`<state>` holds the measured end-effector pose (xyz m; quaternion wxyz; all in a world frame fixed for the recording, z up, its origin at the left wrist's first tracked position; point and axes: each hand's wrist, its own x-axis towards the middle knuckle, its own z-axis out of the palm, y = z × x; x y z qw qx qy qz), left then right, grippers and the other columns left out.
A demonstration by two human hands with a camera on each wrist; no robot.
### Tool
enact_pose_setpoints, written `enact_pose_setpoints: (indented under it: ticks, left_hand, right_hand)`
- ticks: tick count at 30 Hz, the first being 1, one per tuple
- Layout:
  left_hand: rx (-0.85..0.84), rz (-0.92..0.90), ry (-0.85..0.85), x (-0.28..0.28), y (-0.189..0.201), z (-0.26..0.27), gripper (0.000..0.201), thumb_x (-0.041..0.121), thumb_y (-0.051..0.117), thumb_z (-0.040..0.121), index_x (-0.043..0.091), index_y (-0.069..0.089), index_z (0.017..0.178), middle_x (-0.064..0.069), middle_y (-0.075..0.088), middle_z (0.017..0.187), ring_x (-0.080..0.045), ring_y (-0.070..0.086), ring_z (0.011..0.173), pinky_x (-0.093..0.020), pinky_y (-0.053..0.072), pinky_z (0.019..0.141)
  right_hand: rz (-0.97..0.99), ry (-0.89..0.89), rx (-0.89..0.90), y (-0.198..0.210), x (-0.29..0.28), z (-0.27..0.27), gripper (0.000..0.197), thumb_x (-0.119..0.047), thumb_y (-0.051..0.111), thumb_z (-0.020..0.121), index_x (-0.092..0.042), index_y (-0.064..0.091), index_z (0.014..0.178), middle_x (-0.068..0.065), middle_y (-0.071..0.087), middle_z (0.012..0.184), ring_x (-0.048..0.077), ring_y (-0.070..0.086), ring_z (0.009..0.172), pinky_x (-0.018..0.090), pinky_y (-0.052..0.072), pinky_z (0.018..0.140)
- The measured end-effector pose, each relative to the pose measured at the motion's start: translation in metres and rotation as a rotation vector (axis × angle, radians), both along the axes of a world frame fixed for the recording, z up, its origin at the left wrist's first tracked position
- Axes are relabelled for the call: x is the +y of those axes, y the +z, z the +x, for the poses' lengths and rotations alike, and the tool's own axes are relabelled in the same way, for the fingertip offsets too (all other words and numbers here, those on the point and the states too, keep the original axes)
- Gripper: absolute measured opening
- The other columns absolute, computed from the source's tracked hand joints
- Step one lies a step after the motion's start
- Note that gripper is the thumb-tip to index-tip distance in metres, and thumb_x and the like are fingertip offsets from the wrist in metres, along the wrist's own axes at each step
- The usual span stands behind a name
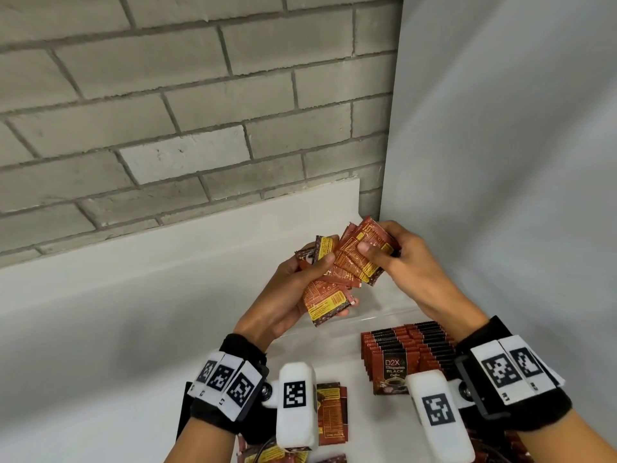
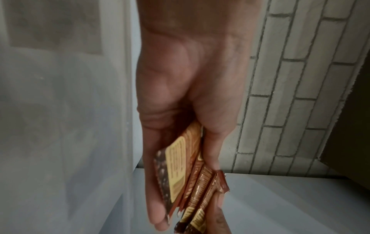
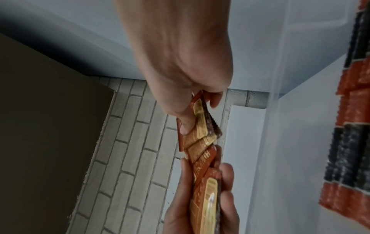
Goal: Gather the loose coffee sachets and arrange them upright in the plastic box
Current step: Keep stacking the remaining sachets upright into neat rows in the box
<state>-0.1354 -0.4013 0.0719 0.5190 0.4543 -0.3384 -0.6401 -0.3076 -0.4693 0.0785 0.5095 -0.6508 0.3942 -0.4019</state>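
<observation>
Both hands hold a fanned bunch of red-brown coffee sachets (image 1: 347, 265) with yellow labels above the white table. My left hand (image 1: 300, 282) grips the lower sachets (image 2: 180, 171) from the left, thumb across their front. My right hand (image 1: 394, 252) pinches the upper sachets (image 3: 200, 126) from the right, thumb on top. The clear plastic box (image 1: 384, 317) lies below the hands. Rows of sachets (image 1: 404, 352) stand upright in its right part; its rows (image 3: 352, 110) also show in the right wrist view.
Loose sachets (image 1: 332, 416) lie flat on the white table (image 1: 100, 329) near the front edge, partly hidden by the wrist cameras. A grey brick wall (image 1: 200, 111) runs behind the table and a pale wall (image 1: 517, 162) closes the right side.
</observation>
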Motion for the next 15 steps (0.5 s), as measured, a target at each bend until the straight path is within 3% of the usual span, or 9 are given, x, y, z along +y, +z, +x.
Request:
enact_pose_setpoints:
  ticks: [3,6,10,12,15]
  left_hand:
    - [-0.047,0.014,-0.034,0.0006,-0.0012,0.0002,0.045,0.023,0.061,0.089,0.000,0.052,0.127,-0.026,0.067,0.111,-0.038,0.071,0.082,-0.047,0.060,0.060]
    - [-0.112,0.022,-0.070,0.0010,-0.0014,-0.0010,0.052,0.031,0.064,0.084,0.003,0.052,0.127,-0.024,0.068,0.111,-0.037,0.070,0.088,-0.044,0.060,0.063]
    - [-0.139,0.009,-0.089,0.0004,-0.0003,-0.0025,0.060,0.039,0.072,0.082,0.010,0.051,0.130,-0.016,0.069,0.115,-0.032,0.067,0.103,-0.046,0.056,0.088]
    - [-0.069,-0.007,-0.124,0.0006,-0.0021,0.0004,0.069,0.029,0.074,0.073,0.010,0.046,0.133,-0.017,0.066,0.120,-0.034,0.064,0.108,-0.049,0.053,0.092]
    - [0.087,-0.053,-0.196,0.0015,-0.0044,0.0057,0.073,0.006,0.066,0.067,0.012,0.045,0.136,-0.019,0.062,0.123,-0.037,0.062,0.108,-0.048,0.056,0.086]
  right_hand:
    - [0.027,0.109,0.049,0.0014,0.0017,-0.0028,0.018,-0.022,0.064,0.089,-0.023,0.060,0.107,-0.004,0.069,0.101,-0.001,0.066,0.088,0.013,0.051,0.075]
    - [0.080,0.187,0.092,0.0012,0.0034,-0.0048,0.017,-0.025,0.063,0.089,-0.022,0.062,0.105,-0.002,0.070,0.102,0.003,0.066,0.092,0.014,0.051,0.078]
    - [0.114,0.202,0.134,-0.0016,0.0037,-0.0034,0.017,-0.027,0.063,0.089,-0.022,0.061,0.105,-0.002,0.069,0.102,0.005,0.065,0.093,0.012,0.050,0.077]
    - [0.144,0.163,0.116,-0.0026,0.0011,-0.0045,0.016,-0.026,0.062,0.090,-0.020,0.059,0.105,-0.001,0.069,0.102,0.007,0.065,0.094,0.011,0.049,0.075]
    - [0.182,0.079,0.084,-0.0038,-0.0030,-0.0082,0.016,-0.025,0.061,0.091,-0.018,0.059,0.106,-0.001,0.068,0.101,0.011,0.064,0.097,0.016,0.047,0.077]
